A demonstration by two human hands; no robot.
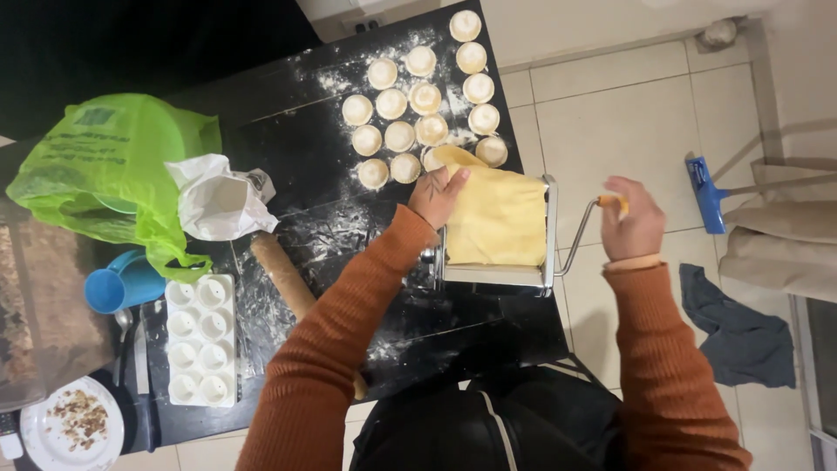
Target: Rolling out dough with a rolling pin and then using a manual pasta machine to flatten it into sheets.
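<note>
Left hand (438, 194) flat on dough sheet (499, 218) atop pasta machine (488, 275), fingers spread narrow; right hand (632, 220) outstretched, fingers curled around crank handle (612, 201).

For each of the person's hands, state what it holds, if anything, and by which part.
The right hand grips the pasta machine's crank by its yellow handle end. The left hand rests on the dough sheet at its left edge.

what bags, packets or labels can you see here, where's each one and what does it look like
Green plastic bag: left end of the dark counter, crumpled, bright green with darker green print.
White paper bag: just right of the green bag, crumpled and open, plain white, floury.
No screens or signs in view.
</note>
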